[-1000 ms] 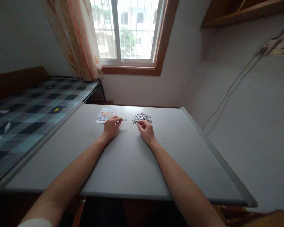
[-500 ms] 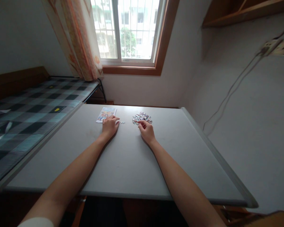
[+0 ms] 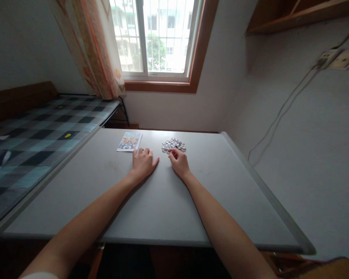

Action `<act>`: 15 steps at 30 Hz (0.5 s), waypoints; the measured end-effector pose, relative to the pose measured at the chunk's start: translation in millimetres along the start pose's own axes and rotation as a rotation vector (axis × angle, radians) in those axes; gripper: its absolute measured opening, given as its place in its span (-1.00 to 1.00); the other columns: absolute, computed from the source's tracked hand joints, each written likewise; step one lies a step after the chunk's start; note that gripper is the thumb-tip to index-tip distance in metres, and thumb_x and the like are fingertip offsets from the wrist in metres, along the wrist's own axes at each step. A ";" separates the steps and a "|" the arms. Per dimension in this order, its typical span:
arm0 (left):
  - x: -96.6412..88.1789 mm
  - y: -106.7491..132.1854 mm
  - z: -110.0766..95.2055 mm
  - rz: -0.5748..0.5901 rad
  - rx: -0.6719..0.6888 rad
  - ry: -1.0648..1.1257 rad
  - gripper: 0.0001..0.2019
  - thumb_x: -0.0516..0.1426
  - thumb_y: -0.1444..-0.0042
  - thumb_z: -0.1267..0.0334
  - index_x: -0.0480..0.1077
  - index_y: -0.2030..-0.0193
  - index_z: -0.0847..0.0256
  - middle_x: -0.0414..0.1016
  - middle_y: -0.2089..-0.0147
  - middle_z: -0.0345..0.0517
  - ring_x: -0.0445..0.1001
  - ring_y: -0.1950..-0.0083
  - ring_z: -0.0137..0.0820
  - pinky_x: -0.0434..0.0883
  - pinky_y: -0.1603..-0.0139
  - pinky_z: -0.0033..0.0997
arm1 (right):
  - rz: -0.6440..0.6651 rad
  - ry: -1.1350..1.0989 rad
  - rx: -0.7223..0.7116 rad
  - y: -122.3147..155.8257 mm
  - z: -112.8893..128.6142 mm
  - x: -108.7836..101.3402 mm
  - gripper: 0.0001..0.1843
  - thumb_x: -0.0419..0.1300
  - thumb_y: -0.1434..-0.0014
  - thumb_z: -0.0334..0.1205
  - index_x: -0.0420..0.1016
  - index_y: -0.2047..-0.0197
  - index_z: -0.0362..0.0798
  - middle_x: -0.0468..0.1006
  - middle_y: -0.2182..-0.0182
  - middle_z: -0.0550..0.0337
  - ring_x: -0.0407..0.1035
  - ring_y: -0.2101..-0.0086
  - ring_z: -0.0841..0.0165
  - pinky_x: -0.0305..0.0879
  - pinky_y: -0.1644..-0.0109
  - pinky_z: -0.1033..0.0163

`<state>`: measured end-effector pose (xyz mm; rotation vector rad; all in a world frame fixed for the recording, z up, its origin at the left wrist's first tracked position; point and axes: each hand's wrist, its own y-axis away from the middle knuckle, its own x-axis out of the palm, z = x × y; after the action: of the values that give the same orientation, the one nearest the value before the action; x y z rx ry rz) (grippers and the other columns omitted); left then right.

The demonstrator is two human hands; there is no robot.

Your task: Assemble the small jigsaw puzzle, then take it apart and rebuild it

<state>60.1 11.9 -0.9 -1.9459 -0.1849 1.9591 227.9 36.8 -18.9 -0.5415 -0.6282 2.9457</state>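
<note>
A heap of small jigsaw puzzle pieces (image 3: 174, 144) lies toward the far side of the white table (image 3: 157, 209). My right hand (image 3: 178, 161) rests at the heap's near edge with fingers curled together; whatever is between the fingertips is too small to make out. Flat on the table, my left hand (image 3: 144, 162) has its fingers spread and the thumb pointing toward the heap. Just beyond its fingertips is a printed picture sheet (image 3: 129, 142) in bright colours. The left hand covers the spot where a few loose pieces lay.
On the left, a bed with a checked cover (image 3: 58, 128) runs alongside the table. A barred window (image 3: 165, 42) with an orange curtain (image 3: 95, 50) is ahead. At right a cable (image 3: 276, 116) hangs down the wall from a socket (image 3: 327, 58).
My left hand has moved right and a little nearer, off the picture sheet and over the loose pieces, its fingers spreading. The right hand has stayed by the heap.
</note>
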 end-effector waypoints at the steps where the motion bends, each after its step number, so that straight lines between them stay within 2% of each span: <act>1: 1.5 -0.2 0.8 0.009 -0.007 0.005 -0.52 -0.06 -0.23 -0.05 0.46 0.03 0.27 0.45 -0.02 0.16 0.28 -0.10 -0.02 -0.02 -0.25 0.07 | 0.003 0.001 0.001 0.0 -0.4 0.1 -0.75 0.07 -0.08 -0.22 0.54 0.27 -0.10 0.55 0.44 0.16 0.34 0.48 0.39 0.29 0.33 0.29; 4: 6.9 -2.7 4.7 0.032 -0.045 0.038 -0.46 -0.09 -0.22 -0.10 0.39 -0.11 0.23 0.39 -0.14 0.15 0.18 -0.23 0.01 -0.08 -0.29 0.10 | 0.010 0.002 -0.004 -0.2 -1.4 0.5 -0.74 0.07 -0.08 -0.22 0.54 0.26 -0.11 0.56 0.43 0.15 0.34 0.48 0.39 0.28 0.33 0.29; 8: 15.8 -10.3 11.2 0.098 -0.142 0.060 -0.36 -0.17 -0.22 -0.16 0.22 -0.28 0.16 0.21 -0.32 0.06 -0.12 -0.40 0.06 -0.22 -0.32 0.23 | 0.013 0.010 -0.007 -0.5 -1.2 0.5 -0.75 0.07 -0.08 -0.23 0.54 0.26 -0.11 0.56 0.43 0.15 0.34 0.48 0.39 0.28 0.34 0.29; 11: 23.3 -18.1 15.1 0.156 -0.212 0.055 -0.29 -0.20 -0.19 -0.21 0.12 -0.35 0.14 0.10 -0.39 -0.02 -0.33 -0.44 0.10 -0.38 -0.29 0.35 | 0.016 0.017 -0.004 -0.8 -0.3 0.3 -0.74 0.06 -0.08 -0.22 0.53 0.27 -0.11 0.55 0.43 0.15 0.34 0.48 0.39 0.29 0.33 0.29; 15: 33.0 -28.5 18.0 0.193 -0.247 0.074 -0.24 -0.23 -0.16 -0.23 0.03 -0.39 0.17 0.01 -0.42 -0.05 -0.38 -0.44 0.10 -0.40 -0.29 0.37 | 0.014 0.021 0.002 -0.7 0.4 0.2 -0.74 0.06 -0.08 -0.21 0.53 0.28 -0.11 0.55 0.44 0.16 0.34 0.47 0.39 0.29 0.31 0.29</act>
<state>48.0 52.7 -21.2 -2.2655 -0.2362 2.0631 227.5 37.3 -18.3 -0.5774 -0.6218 2.9491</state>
